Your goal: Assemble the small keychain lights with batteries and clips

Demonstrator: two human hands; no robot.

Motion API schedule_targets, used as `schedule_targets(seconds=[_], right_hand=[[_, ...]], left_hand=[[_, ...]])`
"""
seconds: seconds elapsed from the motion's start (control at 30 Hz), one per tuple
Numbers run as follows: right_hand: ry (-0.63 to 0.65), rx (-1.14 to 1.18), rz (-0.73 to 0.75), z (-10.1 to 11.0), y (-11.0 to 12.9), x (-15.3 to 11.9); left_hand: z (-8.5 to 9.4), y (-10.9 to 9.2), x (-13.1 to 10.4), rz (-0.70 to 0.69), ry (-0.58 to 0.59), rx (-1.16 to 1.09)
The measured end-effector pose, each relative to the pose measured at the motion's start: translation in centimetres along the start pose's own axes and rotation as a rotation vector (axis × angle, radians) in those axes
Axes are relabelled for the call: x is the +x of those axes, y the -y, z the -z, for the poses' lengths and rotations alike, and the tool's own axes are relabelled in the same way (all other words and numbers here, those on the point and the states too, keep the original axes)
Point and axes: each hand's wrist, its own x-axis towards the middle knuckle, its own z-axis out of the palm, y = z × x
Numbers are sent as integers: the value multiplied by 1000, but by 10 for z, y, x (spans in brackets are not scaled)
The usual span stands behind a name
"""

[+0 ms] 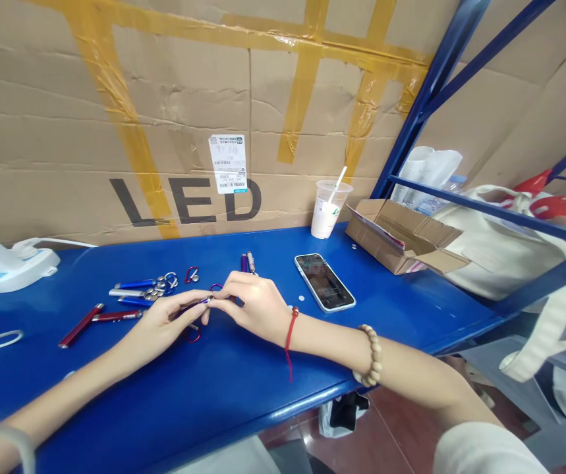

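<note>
My left hand (164, 326) is closed, its thumb and fingers pinching a slim purple metal tube (202, 301) that mostly hides behind the fingers. At the tube's tip, the fingers of my right hand (255, 299) are pinched together; exactly what they grip there is too small to make out. Close to the fingertips, a red carabiner clip (194, 338) partly shows below. Left of my hands lie blue metal tubes (135, 284), a silver one (127, 293) and red ones (81, 326), some with metal clips. Two more tubes (250, 263) lie behind my right hand.
On the blue table (203, 408) a phone (325, 282) lies to the right. Behind it stand a plastic cup with a straw (327, 210) and an open cardboard box (396, 237). A white power strip (10, 266) is at left; a large carton (174, 118) backs the table.
</note>
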Motion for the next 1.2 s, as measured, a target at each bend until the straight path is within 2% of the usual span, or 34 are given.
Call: schedule_targets(seconds=[0.23,0.47,0.83,1.03,1.2], right_hand=[[99,68,49,-2,-3,-2],[120,101,62,1,-3,2],[81,207,-74,2,-7,7],[117,265,-131,-5,-5,3],[87,320,-172,-11,-3,1]], left_hand=[[0,3,-9,33,-16,35],[-1,9,-14,28,-35,50],[-5,8,-17,-32,-42,167],[-6,14,-21,-85,-25,251],[-6,12,-23,-134,-15,285]])
